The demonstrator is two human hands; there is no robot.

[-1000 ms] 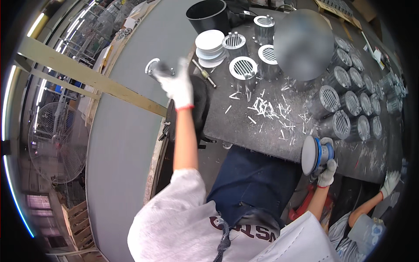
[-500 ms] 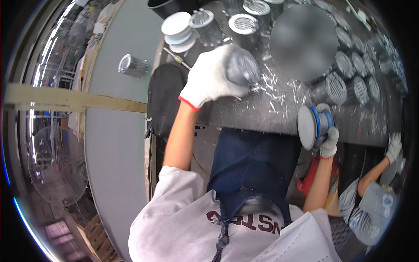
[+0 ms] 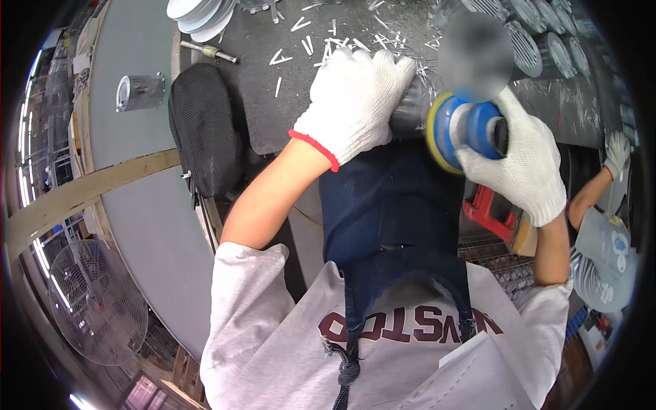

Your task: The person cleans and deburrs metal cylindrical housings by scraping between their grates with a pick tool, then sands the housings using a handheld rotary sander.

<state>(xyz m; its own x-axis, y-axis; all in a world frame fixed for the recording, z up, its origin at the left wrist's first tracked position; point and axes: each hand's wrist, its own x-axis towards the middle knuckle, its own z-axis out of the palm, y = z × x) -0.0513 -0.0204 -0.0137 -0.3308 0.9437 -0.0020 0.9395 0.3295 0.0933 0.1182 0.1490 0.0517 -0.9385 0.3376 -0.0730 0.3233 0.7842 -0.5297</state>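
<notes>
My left hand (image 3: 359,99), in a white knit glove, is closed around a grey metal cylinder (image 3: 408,109) near the table's front edge. Most of that cylinder is hidden by the fingers. Just to its right, my gloved right hand (image 3: 526,157) grips a disc sander (image 3: 471,130) with a blue body and a yellow-edged pad. The pad is turned toward the cylinder; whether they touch I cannot tell. Thin white slivers (image 3: 307,46) lie scattered on the dark tabletop beyond my left hand.
Several slotted round metal parts (image 3: 525,48) stand at the far right. White discs (image 3: 198,17) are stacked far left, near a small metal-tipped tool (image 3: 210,51) and a black bag (image 3: 205,130). Another cylinder (image 3: 140,92) lies on the grey panel. A co-worker's gloved hand (image 3: 617,154) shows at right.
My left hand has brought the cylinder nearer my body and to the right. My right hand has raised the sander and turned its pad toward the cylinder. The view has shifted too.
</notes>
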